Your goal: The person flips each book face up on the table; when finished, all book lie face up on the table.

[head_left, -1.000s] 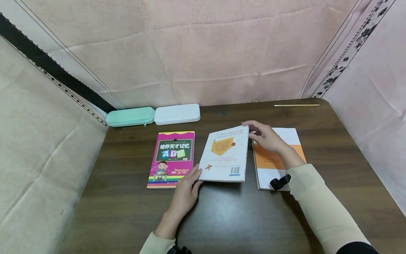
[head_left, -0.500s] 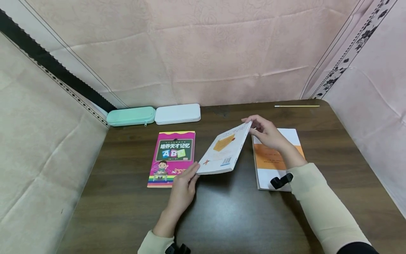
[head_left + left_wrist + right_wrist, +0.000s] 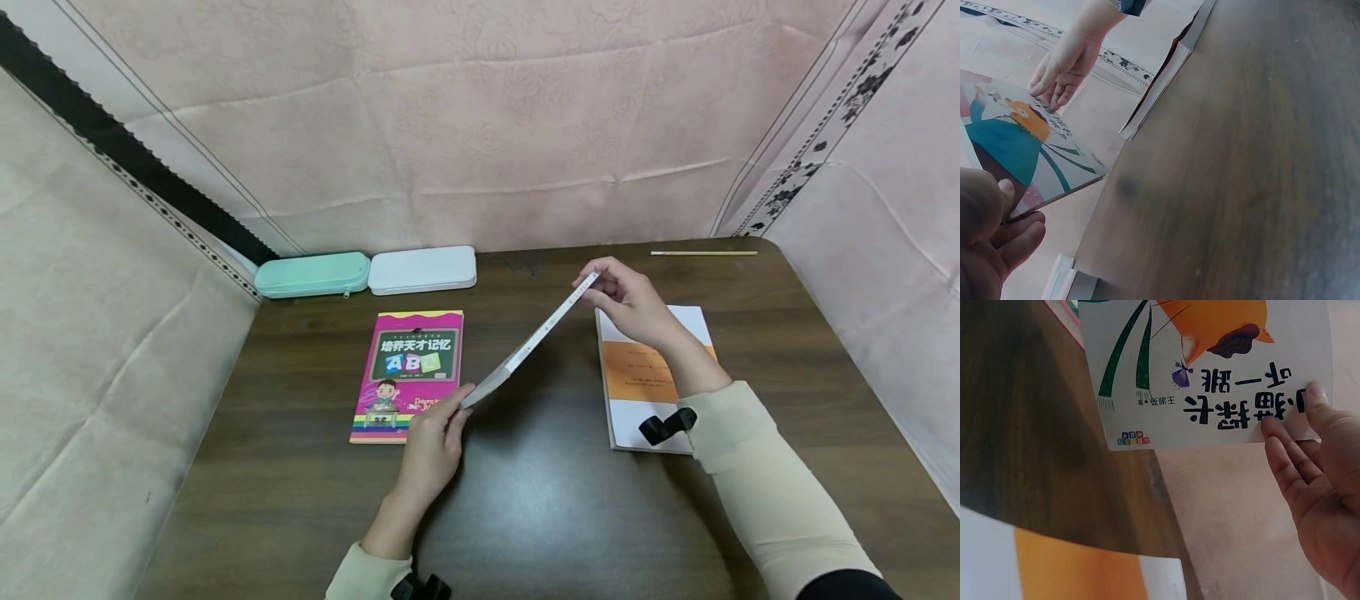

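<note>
A thin picture book [image 3: 536, 340] is held between both hands above the table, its spine edge facing the head camera and its right end raised. My left hand [image 3: 433, 442] pinches the lower left corner, the thumb on one face and fingers on the other. With thumb and fingertips, my right hand [image 3: 628, 304] grips the upper right end. In the right wrist view the picture book's cover [image 3: 1222, 394] shows an orange cat and black lettering, upside down. A pink ABC book [image 3: 408, 375] lies beside my left hand. Under my right forearm lies a white book with an orange band [image 3: 637, 371].
At the back left, a mint zippered case [image 3: 311, 275] and a white case [image 3: 422, 270] sit side by side. A thin stick [image 3: 703, 252] lies near the back right edge of the wooden table [image 3: 540, 517]. Pale cloth hangs behind and at both sides.
The picture book has turned from showing its white back cover to standing edge-on, its right side rising. My right hand has moved up with it; my left hand has shifted slightly.
</note>
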Tool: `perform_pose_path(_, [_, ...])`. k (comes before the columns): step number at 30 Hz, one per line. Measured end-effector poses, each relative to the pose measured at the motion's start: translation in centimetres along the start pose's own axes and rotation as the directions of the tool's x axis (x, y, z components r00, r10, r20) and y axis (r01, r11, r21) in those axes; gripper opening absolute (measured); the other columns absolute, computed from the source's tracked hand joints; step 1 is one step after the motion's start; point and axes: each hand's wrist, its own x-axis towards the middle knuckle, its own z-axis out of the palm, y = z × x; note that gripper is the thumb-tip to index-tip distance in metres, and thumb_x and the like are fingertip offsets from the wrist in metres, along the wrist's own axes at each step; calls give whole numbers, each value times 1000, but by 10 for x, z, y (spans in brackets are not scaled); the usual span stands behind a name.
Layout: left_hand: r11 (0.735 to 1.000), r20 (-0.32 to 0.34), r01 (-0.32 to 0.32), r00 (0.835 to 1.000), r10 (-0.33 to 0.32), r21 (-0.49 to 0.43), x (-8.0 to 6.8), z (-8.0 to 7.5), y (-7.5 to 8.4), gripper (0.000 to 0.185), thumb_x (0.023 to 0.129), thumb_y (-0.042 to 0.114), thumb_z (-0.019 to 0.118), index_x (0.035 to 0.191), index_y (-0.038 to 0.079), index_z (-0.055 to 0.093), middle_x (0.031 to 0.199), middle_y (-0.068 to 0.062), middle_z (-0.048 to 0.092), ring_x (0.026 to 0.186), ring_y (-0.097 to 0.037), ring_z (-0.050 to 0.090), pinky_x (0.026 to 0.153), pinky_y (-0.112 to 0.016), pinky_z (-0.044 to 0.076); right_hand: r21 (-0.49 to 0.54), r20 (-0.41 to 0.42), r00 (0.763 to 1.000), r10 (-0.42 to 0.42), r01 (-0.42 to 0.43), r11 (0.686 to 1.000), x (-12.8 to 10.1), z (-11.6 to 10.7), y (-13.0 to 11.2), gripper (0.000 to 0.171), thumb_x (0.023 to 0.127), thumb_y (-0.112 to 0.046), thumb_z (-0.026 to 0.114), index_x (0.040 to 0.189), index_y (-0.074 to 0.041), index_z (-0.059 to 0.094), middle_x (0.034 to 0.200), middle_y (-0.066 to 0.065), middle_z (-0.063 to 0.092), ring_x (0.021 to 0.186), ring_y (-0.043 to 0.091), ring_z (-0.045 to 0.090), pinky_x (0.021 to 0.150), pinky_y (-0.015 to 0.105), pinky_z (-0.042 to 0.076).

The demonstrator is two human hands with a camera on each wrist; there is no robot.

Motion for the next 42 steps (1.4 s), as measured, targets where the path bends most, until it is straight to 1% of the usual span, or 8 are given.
perform_pose_path(6, [1000, -36, -15, 999, 14, -12, -1, -1, 0, 28, 97, 0, 64, 124, 2, 69, 109, -13, 74, 93, -17, 70, 79, -41, 60, -75, -42, 996, 75, -78, 994, 2, -1, -14, 34, 99, 0, 62, 133, -1, 55, 107, 16, 69, 86, 6, 69, 78, 15, 53])
perform_pose_path(10, [998, -25, 18, 999, -19, -53, -2, -3, 2, 23, 99, 3, 63, 121, 2, 69, 108, -13, 74, 83, -18, 66, 76, -39, 61, -61, -69, 988, 141, -145, 988, 2, 1, -21, 32, 99, -4, 64, 131, 0, 58, 109, 17, 71, 88, 13, 72, 79, 16, 55])
perform_pose_path(14, [996, 2, 51, 999, -51, -74, -3, -3, 3, 24, 99, 5, 64, 123, 3, 67, 119, -12, 72, 90, -18, 67, 85, -41, 60, -72, -103, 978, 179, -187, 980, 3, 3, -23, 29, 100, -5, 64, 127, 2, 60, 110, 20, 70, 88, 20, 72, 76, 17, 56])
perform_pose_path(19, [988, 24, 88, 996, -86, -123, -4, -4, 4, 24, 99, 8, 65, 122, 6, 68, 122, -7, 72, 101, -16, 68, 93, -41, 56, -85, -142, 975, 170, -183, 979, 7, 7, -23, 28, 99, -1, 62, 126, 6, 60, 107, 24, 70, 83, 16, 72, 71, 16, 55])
perform_pose_path(22, [974, 39, 128, 992, -123, -186, -4, -4, 5, 33, 97, 8, 66, 130, 8, 66, 125, -5, 70, 110, -16, 68, 96, -41, 54, -54, -159, 974, 163, -174, 983, 8, 10, -22, 28, 99, -3, 64, 125, 5, 61, 105, 23, 71, 80, 12, 71, 71, 17, 57])
perform_pose_path(26, [947, 50, 164, 987, -156, -277, -4, -4, 7, 41, 94, 6, 71, 135, 7, 64, 125, -8, 71, 112, -19, 69, 93, -39, 55, -41, -176, 969, 172, -181, 983, 11, 15, -23, 29, 98, -10, 67, 124, 3, 63, 102, 19, 71, 80, 11, 70, 71, 20, 58])
perform_pose_path(32, [913, 52, 198, 980, -192, -358, -3, -2, 8, 41, 89, 2, 76, 128, 2, 66, 116, -13, 73, 104, -22, 72, 86, -31, 58, -115, -173, 967, 188, -210, 971, 15, 25, -23, 34, 97, -16, 71, 127, 0, 64, 101, 14, 70, 81, 20, 62, 66, 19, 52])
perform_pose_path(42, [911, -35, 186, 976, -214, -367, 3, -3, 11, 35, 89, 2, 77, 123, 2, 69, 111, -10, 75, 99, -17, 74, 81, -29, 59, -168, -153, 962, 226, -251, 953, 26, 41, -11, 35, 96, -19, 72, 128, -4, 66, 105, 12, 72, 73, 22, 56, 56, 23, 44])
